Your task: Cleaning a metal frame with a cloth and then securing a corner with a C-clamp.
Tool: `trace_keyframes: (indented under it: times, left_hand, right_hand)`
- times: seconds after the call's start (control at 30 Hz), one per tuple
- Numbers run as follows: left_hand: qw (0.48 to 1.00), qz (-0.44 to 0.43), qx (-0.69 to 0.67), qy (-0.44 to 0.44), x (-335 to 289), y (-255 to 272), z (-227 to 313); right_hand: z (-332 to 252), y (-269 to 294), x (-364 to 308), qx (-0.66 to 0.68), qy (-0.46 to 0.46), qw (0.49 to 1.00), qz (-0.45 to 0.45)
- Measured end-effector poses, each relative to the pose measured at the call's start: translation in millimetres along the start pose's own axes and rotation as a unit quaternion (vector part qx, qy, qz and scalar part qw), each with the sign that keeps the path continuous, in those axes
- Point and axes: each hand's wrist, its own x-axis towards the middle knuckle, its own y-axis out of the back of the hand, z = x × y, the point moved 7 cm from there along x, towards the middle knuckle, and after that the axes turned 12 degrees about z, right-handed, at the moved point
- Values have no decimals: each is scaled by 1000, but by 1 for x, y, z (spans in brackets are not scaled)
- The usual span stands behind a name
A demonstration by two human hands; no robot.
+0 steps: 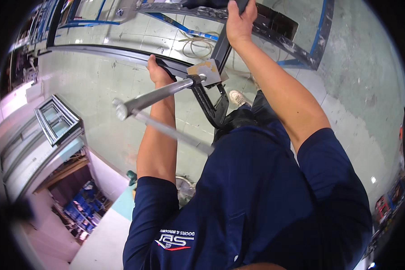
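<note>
A dark grey metal frame [117, 53] stretches across the upper view, its corner near the middle. My left hand [159, 72] is closed round its long near bar, thumb up and fingers mostly hidden beneath. My right hand [241, 24] grips the frame's side bar [222, 51] near the top edge, fingers partly out of view. At the corner, between my hands, sits a black C-clamp [204, 102] with a silver screw [159, 93] and a sliding cross handle [173, 132] pointing toward me. A flat, stained plate [204, 71] lies at the screw's tip; neither hand touches the clamp.
Beyond the frame stands a worn dark metal stand [297, 47] with blue edges. A coiled hose [195, 42] lies on the tiled floor [108, 90]. To the left, a window-like framed piece [57, 119] rests on a bench. A shoe [239, 97] shows below the clamp.
</note>
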Motion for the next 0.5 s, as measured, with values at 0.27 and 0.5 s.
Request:
trace_keyframes:
  times: [0.27, 0.5]
  left_hand:
    - [992, -3, 123, -38, -9, 0, -9]
    - [991, -64, 67, 95, -85, 45, -84]
  right_hand:
    - [-133, 40, -22, 8, 279, 883, -377]
    - [-335, 81, -92, -53, 691, 499, -520]
